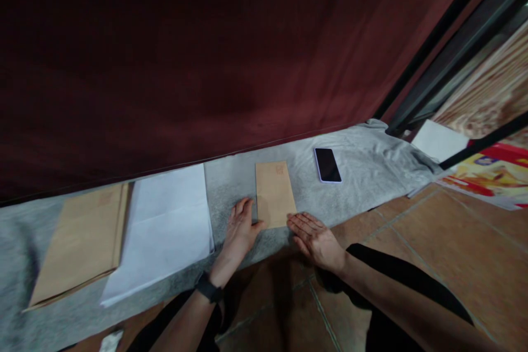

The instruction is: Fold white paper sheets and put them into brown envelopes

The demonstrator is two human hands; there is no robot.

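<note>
A small brown paper envelope point(274, 192) with faint red print in its upper right corner lies flat on a grey cloth point(229, 179). At its left edge is my left hand point(241, 228), fingers apart, the thumb touching the lower left corner. My right hand point(315, 236) rests at the lower right corner, its fingers stretched out and the fingertips on the envelope's edge. Neither hand grips anything. A dark watch point(209, 287) is on my left wrist.
White paper sheets point(165, 225) and larger brown envelopes point(82, 242) lie to the left. A phone point(328, 165) lies right of the small envelope. Behind stands a dark red panel point(185, 66). A printed carton point(490, 170) sits far right on the tiled floor point(462, 236).
</note>
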